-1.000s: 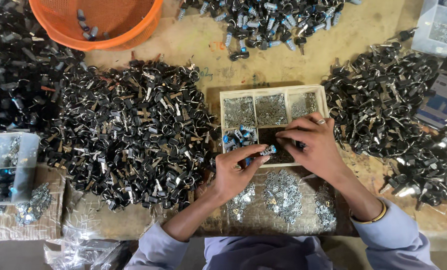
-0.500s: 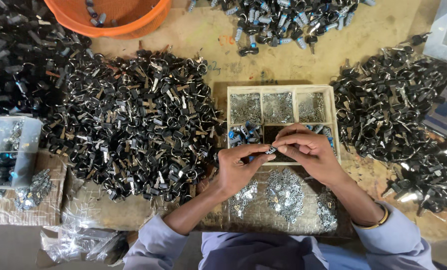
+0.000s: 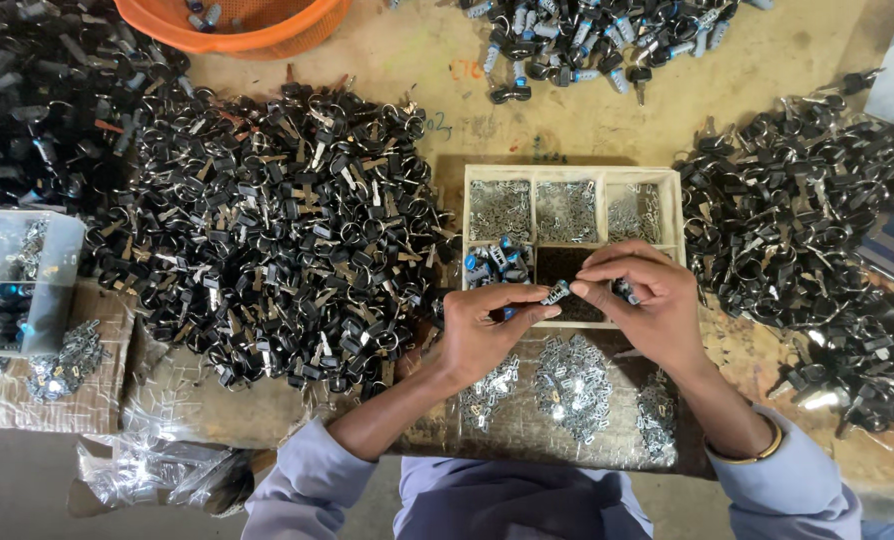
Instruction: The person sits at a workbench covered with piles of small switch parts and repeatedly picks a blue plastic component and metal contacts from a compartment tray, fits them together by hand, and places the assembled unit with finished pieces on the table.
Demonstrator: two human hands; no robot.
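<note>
Pinched between both hands, left hand (image 3: pixel 482 335) and right hand (image 3: pixel 647 305), sits a small metal part (image 3: pixel 555 293), right over the wooden tray's (image 3: pixel 672 215) near edge, key piles (image 3: pixel 267 230) crowding both sides.

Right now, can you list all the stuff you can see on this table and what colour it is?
small part: one, dark and silver, pinched between both hands' fingertips
divided wooden tray: one, pale wood, table centre; silver bits, blue pieces and dark bits in its compartments
big pile of keys: too many to count, black and silver, left of tray
right pile of keys: many, black, right of tray
far pile: many, black and blue, top
basket: one, orange, top left
clear plastic box: one, left edge
loose silver clips: many, below tray
bangle: one, gold, right wrist
left hand: holding part
right hand: holding part
</note>
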